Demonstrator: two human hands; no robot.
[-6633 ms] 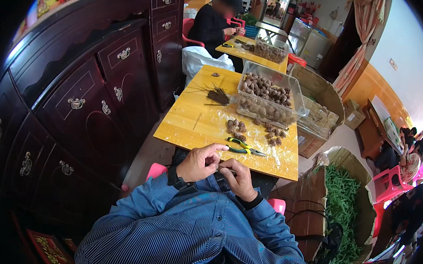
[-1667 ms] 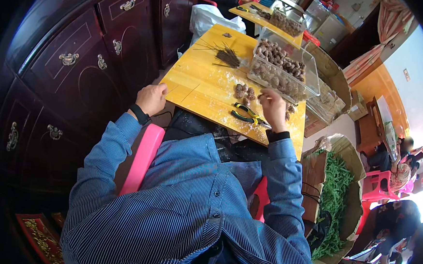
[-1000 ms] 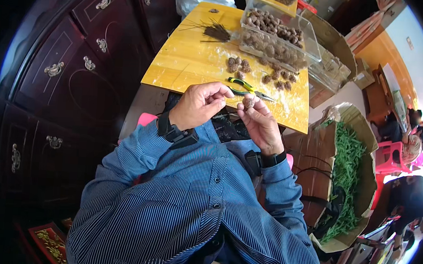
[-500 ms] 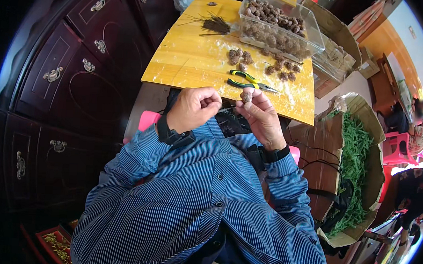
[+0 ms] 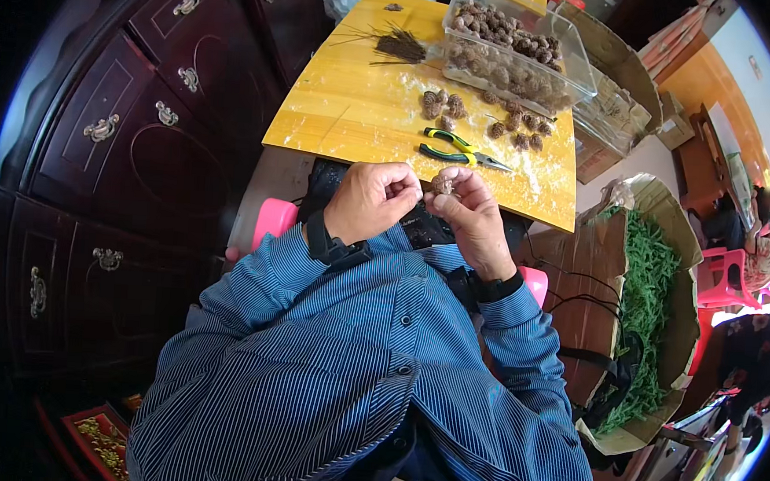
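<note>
In my right hand (image 5: 476, 221) I hold a small brown, scaly pine cone (image 5: 442, 185) between thumb and fingertips, raised just past the near edge of the table. The grip looks light to me, presumably to spare the scales and leave the cone's near side free. My left hand (image 5: 368, 206) is right beside it, thumb and forefinger pinched together with the other fingers curled in — whether a thin wire sits in that pinch, I cannot tell from this far-off feed. Both hands are close together over the lap, which I take to be for fine two-handed work.

On the yellow, square-edged wooden table (image 5: 323, 96), the black-and-yellow long-nosed pliers (image 5: 471, 157) lie just beyond my right fingers, jaws pointing right; I judge that handy for a quick pick-up. Beyond them sit two loose groups of brown cones, the left-hand group (image 5: 432, 107) and the right-hand group (image 5: 513, 120) — near enough, I think, to be a small working supply. The clear plastic rectangular tub (image 5: 578, 76) behind them holds many more. Left of it, a dark bundle of thin, stiff strands (image 5: 400, 46) lies fanned out, perhaps so single pieces come away easily.
</note>
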